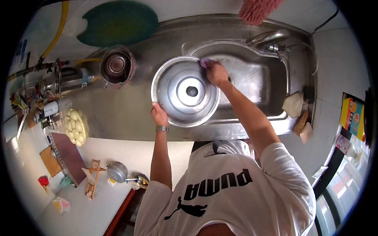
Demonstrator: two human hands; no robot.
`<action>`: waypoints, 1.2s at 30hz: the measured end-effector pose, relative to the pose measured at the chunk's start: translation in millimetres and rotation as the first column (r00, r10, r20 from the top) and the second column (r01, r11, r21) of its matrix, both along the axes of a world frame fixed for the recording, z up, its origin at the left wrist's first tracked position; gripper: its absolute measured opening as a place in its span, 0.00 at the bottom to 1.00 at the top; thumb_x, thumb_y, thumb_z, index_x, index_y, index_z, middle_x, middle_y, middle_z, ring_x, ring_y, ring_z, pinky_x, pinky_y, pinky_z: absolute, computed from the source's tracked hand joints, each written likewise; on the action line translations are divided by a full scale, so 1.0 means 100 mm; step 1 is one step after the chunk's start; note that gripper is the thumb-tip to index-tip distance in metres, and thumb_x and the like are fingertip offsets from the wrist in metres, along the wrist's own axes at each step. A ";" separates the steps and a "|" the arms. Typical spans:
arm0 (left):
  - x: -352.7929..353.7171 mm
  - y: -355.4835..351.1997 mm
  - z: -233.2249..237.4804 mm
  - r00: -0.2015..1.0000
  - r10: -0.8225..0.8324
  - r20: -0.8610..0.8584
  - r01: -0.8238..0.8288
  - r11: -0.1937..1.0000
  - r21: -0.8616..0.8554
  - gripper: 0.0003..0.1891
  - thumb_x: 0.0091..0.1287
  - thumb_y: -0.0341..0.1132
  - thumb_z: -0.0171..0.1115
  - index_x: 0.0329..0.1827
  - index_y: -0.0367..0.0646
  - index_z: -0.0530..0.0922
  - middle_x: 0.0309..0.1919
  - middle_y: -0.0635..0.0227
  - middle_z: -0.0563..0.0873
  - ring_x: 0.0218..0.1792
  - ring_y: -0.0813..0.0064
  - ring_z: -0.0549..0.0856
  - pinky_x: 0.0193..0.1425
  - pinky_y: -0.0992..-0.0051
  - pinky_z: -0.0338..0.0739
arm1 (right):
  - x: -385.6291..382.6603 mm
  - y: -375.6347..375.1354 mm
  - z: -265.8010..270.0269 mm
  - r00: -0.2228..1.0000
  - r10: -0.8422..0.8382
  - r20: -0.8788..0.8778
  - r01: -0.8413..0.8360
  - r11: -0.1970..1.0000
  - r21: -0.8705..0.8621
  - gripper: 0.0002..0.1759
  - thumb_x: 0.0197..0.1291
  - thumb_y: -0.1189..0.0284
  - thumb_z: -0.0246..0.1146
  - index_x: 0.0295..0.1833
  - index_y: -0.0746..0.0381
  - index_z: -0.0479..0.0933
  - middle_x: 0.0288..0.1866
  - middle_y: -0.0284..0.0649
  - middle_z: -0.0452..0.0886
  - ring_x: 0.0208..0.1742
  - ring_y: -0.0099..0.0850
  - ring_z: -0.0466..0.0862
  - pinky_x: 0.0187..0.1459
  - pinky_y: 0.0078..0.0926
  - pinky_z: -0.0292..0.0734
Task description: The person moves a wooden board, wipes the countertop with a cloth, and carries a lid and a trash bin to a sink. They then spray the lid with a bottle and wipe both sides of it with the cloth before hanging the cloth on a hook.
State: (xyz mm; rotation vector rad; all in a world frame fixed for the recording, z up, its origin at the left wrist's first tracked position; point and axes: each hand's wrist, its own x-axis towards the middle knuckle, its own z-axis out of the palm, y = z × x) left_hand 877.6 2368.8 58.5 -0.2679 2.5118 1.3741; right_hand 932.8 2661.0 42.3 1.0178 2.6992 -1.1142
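Note:
A large round metal pot lid [179,102] with a dark knob at its centre lies partly over the left side of the steel sink [289,70]. My left hand [159,115], with a watch on its wrist, grips the lid's lower left rim. At the upper right rim, my right hand [217,73] is closed on a purple cloth [204,63] and presses it to the edge. Most of the cloth is hidden under my fingers.
A curved faucet [271,37] reaches over the sink. Left of the lid stand nested metal bowls [117,67] and a tray of eggs [75,128]. A green cutting board [120,23] leans behind. Sponges [293,104] sit at the sink's right corner.

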 end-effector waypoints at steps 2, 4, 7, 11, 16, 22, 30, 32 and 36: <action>0.01 0.10 0.08 0.998 0.026 -0.051 -0.025 0.999 0.030 0.31 0.74 0.54 0.39 0.29 0.31 0.74 0.26 0.68 0.77 0.28 0.73 0.72 0.34 0.67 0.69 | -0.37 0.01 -0.22 0.993 0.110 -0.032 -0.109 0.994 0.022 0.20 0.53 0.66 0.54 0.53 0.50 0.78 0.54 0.44 0.78 0.57 0.44 0.73 0.57 0.40 0.72; 0.00 0.08 0.04 0.997 0.031 -0.074 -0.028 0.999 0.046 0.29 0.74 0.53 0.40 0.26 0.32 0.70 0.23 0.70 0.74 0.26 0.75 0.69 0.31 0.69 0.67 | -0.63 -0.16 0.01 0.983 0.179 -0.046 -0.178 0.984 0.032 0.20 0.52 0.66 0.56 0.53 0.47 0.79 0.59 0.40 0.75 0.61 0.41 0.72 0.58 0.42 0.71; 0.00 0.06 -0.02 0.991 0.032 -0.130 -0.020 0.995 0.096 0.29 0.74 0.53 0.41 0.21 0.36 0.65 0.19 0.73 0.68 0.24 0.78 0.66 0.28 0.71 0.63 | -0.76 -0.48 0.61 0.941 0.331 -0.065 -0.320 0.937 0.144 0.20 0.49 0.67 0.60 0.51 0.43 0.80 0.61 0.34 0.72 0.63 0.37 0.70 0.56 0.46 0.70; -0.02 0.05 -0.12 0.988 0.103 -0.111 -0.086 0.985 0.153 0.30 0.74 0.54 0.39 0.29 0.32 0.72 0.26 0.68 0.76 0.28 0.76 0.70 0.32 0.70 0.67 | -0.60 -1.12 0.65 0.735 0.569 -0.368 -0.509 0.822 0.255 0.17 0.45 0.68 0.62 0.44 0.46 0.82 0.52 0.33 0.75 0.56 0.35 0.73 0.53 0.46 0.69; -0.02 0.03 -0.07 0.980 0.191 0.051 -0.188 0.819 0.542 0.36 0.72 0.58 0.37 0.47 0.26 0.75 0.44 0.57 0.82 0.40 0.69 0.78 0.47 0.71 0.72 | -0.08 -1.30 0.89 0.520 0.735 -0.435 -0.614 0.676 0.407 0.13 0.47 0.70 0.61 0.41 0.50 0.82 0.45 0.32 0.75 0.52 0.33 0.74 0.57 0.39 0.66; 0.02 0.07 0.04 0.982 0.181 0.054 -0.186 0.978 0.094 0.36 0.71 0.61 0.38 0.46 0.28 0.76 0.43 0.58 0.82 0.43 0.67 0.79 0.50 0.67 0.72 | -0.26 -0.57 0.51 0.787 0.425 -0.446 -0.400 0.903 0.154 0.17 0.45 0.75 0.62 0.44 0.52 0.81 0.46 0.40 0.75 0.50 0.42 0.76 0.50 0.35 0.73; 0.09 0.17 0.16 0.969 0.233 0.088 -0.246 0.947 0.206 0.35 0.72 0.59 0.39 0.45 0.27 0.76 0.43 0.57 0.82 0.43 0.66 0.79 0.51 0.68 0.72 | 0.74 -0.66 0.02 0.974 0.057 -0.219 -0.031 0.993 0.117 0.25 0.51 0.71 0.60 0.58 0.61 0.70 0.44 0.54 0.72 0.45 0.52 0.75 0.43 0.46 0.75; 0.16 0.32 0.37 0.967 0.250 0.054 -0.254 0.963 0.091 0.35 0.72 0.58 0.38 0.43 0.26 0.76 0.40 0.58 0.81 0.40 0.68 0.78 0.48 0.69 0.72 | 0.97 -1.00 0.38 0.975 0.006 -0.223 -0.015 0.999 -0.036 0.25 0.52 0.72 0.61 0.58 0.63 0.66 0.48 0.55 0.71 0.47 0.52 0.76 0.40 0.44 0.78; 0.19 0.27 0.10 0.979 0.205 0.023 -0.206 0.972 0.115 0.34 0.73 0.57 0.38 0.41 0.25 0.76 0.37 0.60 0.81 0.37 0.70 0.76 0.45 0.69 0.71 | 0.99 -1.38 0.60 0.931 0.171 -0.322 -0.160 0.985 0.059 0.26 0.47 0.74 0.63 0.56 0.65 0.69 0.48 0.53 0.70 0.44 0.49 0.77 0.36 0.42 0.79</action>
